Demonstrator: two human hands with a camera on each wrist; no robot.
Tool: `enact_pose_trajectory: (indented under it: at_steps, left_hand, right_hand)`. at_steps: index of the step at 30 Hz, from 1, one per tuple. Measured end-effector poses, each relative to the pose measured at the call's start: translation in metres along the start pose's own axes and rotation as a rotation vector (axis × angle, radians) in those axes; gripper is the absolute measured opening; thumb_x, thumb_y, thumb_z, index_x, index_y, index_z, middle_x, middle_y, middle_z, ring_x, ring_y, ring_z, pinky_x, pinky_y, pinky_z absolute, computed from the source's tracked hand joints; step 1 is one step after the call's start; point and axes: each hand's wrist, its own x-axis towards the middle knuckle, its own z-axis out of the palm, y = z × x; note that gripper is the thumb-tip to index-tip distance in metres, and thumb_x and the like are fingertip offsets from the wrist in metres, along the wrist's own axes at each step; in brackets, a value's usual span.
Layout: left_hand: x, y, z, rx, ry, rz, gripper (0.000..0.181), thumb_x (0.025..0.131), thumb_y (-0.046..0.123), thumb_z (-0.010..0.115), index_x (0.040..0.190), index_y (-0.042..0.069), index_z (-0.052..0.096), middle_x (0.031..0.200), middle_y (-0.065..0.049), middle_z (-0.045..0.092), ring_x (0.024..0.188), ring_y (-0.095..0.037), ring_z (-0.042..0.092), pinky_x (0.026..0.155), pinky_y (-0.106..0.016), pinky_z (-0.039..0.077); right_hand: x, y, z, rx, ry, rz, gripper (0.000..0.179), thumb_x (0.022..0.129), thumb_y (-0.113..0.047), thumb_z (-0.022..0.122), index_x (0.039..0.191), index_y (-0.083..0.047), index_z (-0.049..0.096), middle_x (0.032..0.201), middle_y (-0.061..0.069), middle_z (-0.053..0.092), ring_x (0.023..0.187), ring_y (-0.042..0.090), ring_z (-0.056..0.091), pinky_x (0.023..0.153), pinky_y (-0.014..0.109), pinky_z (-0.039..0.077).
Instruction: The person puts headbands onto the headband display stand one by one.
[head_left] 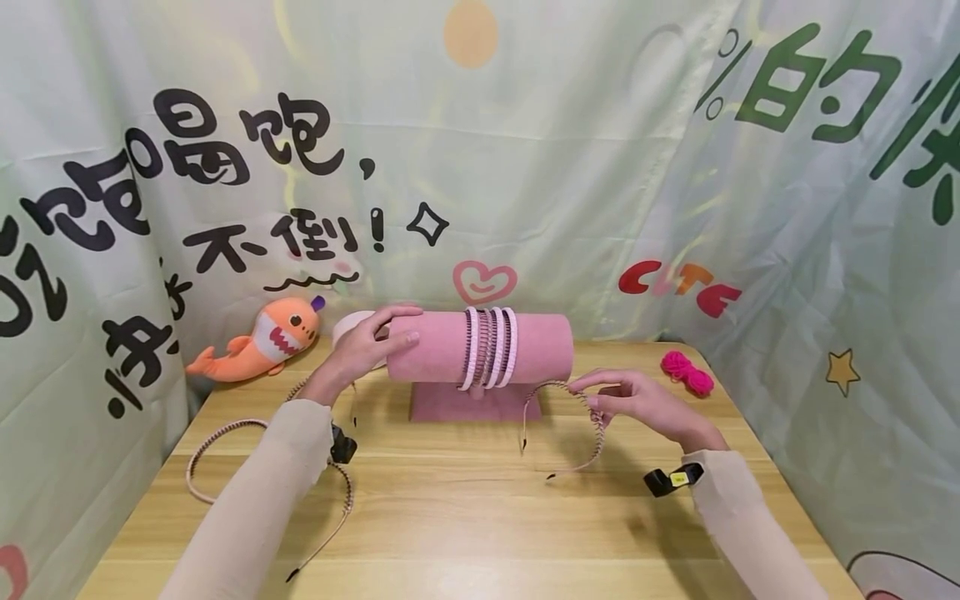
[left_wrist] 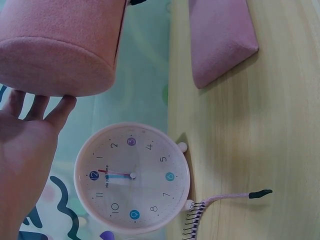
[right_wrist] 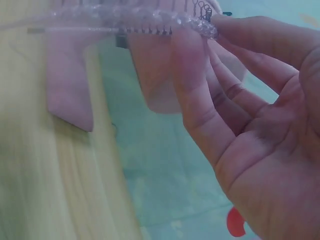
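A pink velvety roll (head_left: 543,346) on a pink base (head_left: 450,402) carries several headbands (head_left: 491,346) around its middle. My left hand (head_left: 366,346) touches the roll's left end; in the left wrist view its fairly straight fingertips (left_wrist: 64,107) meet the edge of the end face. Just off the roll's right end, my right hand (head_left: 645,404) pinches a thin beaded headband (head_left: 599,442) between thumb and fingers. This headband has small comb teeth and dark tips, and its two ends point left. The right wrist view shows its beaded strip (right_wrist: 125,17) close up, slightly blurred.
More headbands (head_left: 225,427) lie on the wooden table (head_left: 450,533) at the left, partly under my left arm. A round pink clock (left_wrist: 150,200) stands behind my left hand. An orange plush shark (head_left: 258,342) sits back left, a bright pink yarn bundle (head_left: 686,372) back right. Printed curtains surround the table.
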Motion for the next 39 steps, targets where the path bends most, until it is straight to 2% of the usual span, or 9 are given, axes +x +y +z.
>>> enact_pose_trajectory:
  at_steps: [6,13,17,24,30,36,39]
  left_hand:
    - [0.002,-0.002,0.000,-0.005,-0.005,0.002,0.052,0.101,0.047,0.078,0.148,0.031,0.064,0.164,0.004,0.054,0.141,-0.037,0.063,0.107,-0.047,0.059]
    - [0.001,0.000,0.000,0.003,-0.006,0.000,0.051,0.100,0.049,0.078,0.147,0.035,0.065,0.164,0.008,0.054,0.144,-0.037,0.060,0.111,-0.052,0.056]
    - [0.001,0.000,-0.001,0.010,-0.008,0.001,0.051,0.100,0.051,0.078,0.147,0.036,0.065,0.164,0.009,0.053,0.145,-0.038,0.059,0.113,-0.055,0.055]
    - [0.000,0.000,-0.001,0.007,-0.003,-0.006,0.051,0.100,0.052,0.078,0.146,0.036,0.065,0.164,0.008,0.053,0.144,-0.039,0.060,0.112,-0.055,0.055]
    - [0.000,0.000,-0.001,0.010,-0.001,-0.002,0.052,0.100,0.051,0.078,0.147,0.035,0.064,0.164,0.008,0.053,0.145,-0.039,0.059,0.113,-0.055,0.055]
    - [0.000,0.000,0.000,0.020,0.003,0.003,0.052,0.100,0.051,0.078,0.147,0.035,0.065,0.166,0.008,0.052,0.149,-0.040,0.055,0.119,-0.058,0.050]
    - [0.000,0.000,0.000,0.024,0.001,-0.002,0.052,0.100,0.053,0.078,0.147,0.037,0.065,0.166,0.009,0.051,0.150,-0.040,0.053,0.120,-0.059,0.049]
  right_hand:
    - [-0.011,-0.008,-0.013,-0.039,0.016,0.064,0.032,0.110,-0.019,0.067,0.140,-0.010,0.073,0.129,0.002,0.075,0.084,0.029,0.076,0.081,0.040,0.066]
    - [-0.024,-0.017,-0.028,-0.101,0.031,0.076,0.030,0.110,-0.015,0.066,0.138,-0.007,0.072,0.111,0.007,0.079,0.079,0.032,0.076,0.080,0.038,0.066]
    - [-0.028,-0.019,-0.034,-0.128,0.083,0.105,0.029,0.109,-0.016,0.068,0.136,-0.007,0.074,0.110,0.006,0.079,0.081,0.033,0.076,0.079,0.036,0.065]
    - [-0.029,-0.021,-0.038,-0.147,0.209,0.130,0.036,0.109,-0.014,0.067,0.142,0.000,0.067,0.108,0.009,0.073,0.080,0.021,0.073,0.079,0.036,0.067]
    - [-0.022,-0.018,-0.035,-0.165,0.324,0.134,0.041,0.109,-0.020,0.069,0.146,-0.003,0.066,0.128,0.013,0.070,0.089,0.016,0.075,0.082,0.039,0.068]
    - [-0.008,-0.017,-0.023,-0.126,0.457,0.156,0.045,0.112,-0.022,0.065,0.152,-0.002,0.061,0.136,0.022,0.067,0.097,0.013,0.076,0.086,0.027,0.066]
    - [-0.002,-0.017,-0.019,-0.084,0.500,0.151,0.047,0.113,-0.024,0.064,0.154,-0.002,0.059,0.146,0.025,0.062,0.098,0.009,0.076,0.087,0.024,0.065]
